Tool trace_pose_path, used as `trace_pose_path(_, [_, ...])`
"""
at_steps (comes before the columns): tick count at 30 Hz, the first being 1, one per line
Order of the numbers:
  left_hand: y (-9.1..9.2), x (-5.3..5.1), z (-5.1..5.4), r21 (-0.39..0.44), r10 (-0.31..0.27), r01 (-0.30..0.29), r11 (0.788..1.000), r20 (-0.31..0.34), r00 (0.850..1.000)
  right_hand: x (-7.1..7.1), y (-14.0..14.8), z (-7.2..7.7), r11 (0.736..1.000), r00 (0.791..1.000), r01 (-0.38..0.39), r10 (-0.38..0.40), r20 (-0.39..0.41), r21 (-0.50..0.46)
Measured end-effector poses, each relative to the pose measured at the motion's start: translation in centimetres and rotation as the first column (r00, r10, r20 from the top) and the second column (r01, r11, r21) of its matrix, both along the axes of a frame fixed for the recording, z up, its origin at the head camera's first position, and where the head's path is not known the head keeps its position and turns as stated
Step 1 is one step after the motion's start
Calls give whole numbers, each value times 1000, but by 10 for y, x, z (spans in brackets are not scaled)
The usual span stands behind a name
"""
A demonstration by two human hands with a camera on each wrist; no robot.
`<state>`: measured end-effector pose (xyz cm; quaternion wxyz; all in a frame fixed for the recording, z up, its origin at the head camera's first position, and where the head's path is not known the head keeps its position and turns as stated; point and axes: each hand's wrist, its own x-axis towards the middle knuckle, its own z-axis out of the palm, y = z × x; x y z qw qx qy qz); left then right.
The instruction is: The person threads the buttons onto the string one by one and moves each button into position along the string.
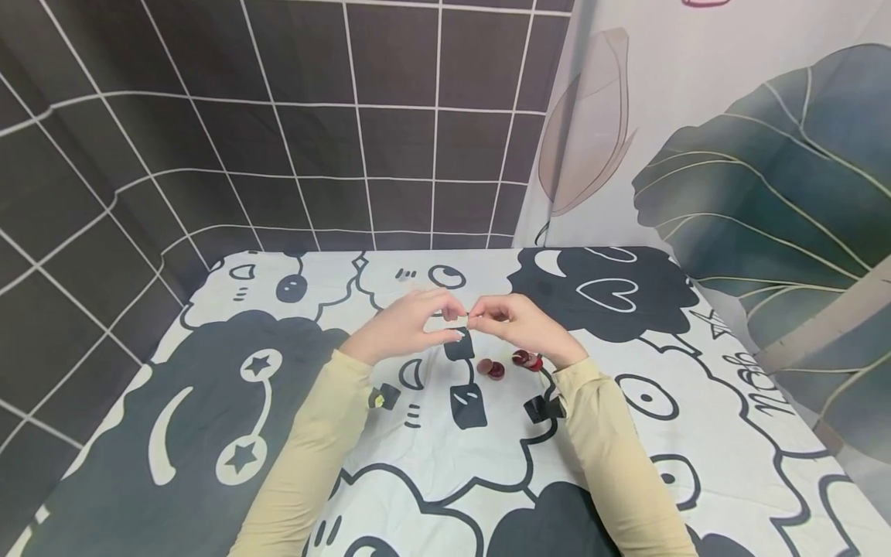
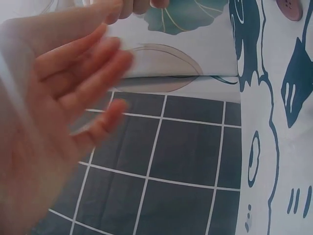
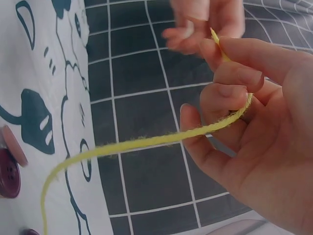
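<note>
In the right wrist view, my right hand (image 3: 254, 112) pinches a strand of yellow yarn (image 3: 146, 142) near its pointed tip, between thumb and index finger. From there the yarn runs through the curled fingers and hangs down in a long curve. In the head view the right hand (image 1: 518, 323) is raised over the cloth, and the yarn is too thin to make out. My left hand (image 1: 411, 325) is close by, thumb and index finger apart. Its fingers are loosely spread in the left wrist view (image 2: 73, 98), with nothing seen between them.
On the patterned cloth (image 1: 431, 456), below the hands, lie a pinkish button (image 1: 483, 366) and a maroon button (image 1: 496, 371). More red and maroon buttons (image 1: 534, 362) lie near the right wrist. A dark grid-patterned curtain (image 1: 397, 139) hangs behind.
</note>
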<state>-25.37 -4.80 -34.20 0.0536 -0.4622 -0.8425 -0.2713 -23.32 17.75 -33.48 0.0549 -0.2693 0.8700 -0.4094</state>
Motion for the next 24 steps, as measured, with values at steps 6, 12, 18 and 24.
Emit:
trace_pose_path(6, [5, 0, -5, -196, 29, 10, 981, 196, 980, 1, 3, 2, 1000, 1000, -9, 9, 6, 8])
trace_pose_path(12, [12, 0, -11, -317, 21, 71, 946, 277, 961, 1, 6, 4, 999, 1000, -31, 31, 2, 15])
trace_pose_path(18, [24, 2, -23, -357, -19, 116, 927, 265, 964, 1, 9, 5, 999, 999, -30, 29, 14, 14])
trace_pose_path(24, [43, 10, -40, -382, -127, 206, 901, 223, 967, 2, 10, 5, 999, 998, -53, 53, 34, -1])
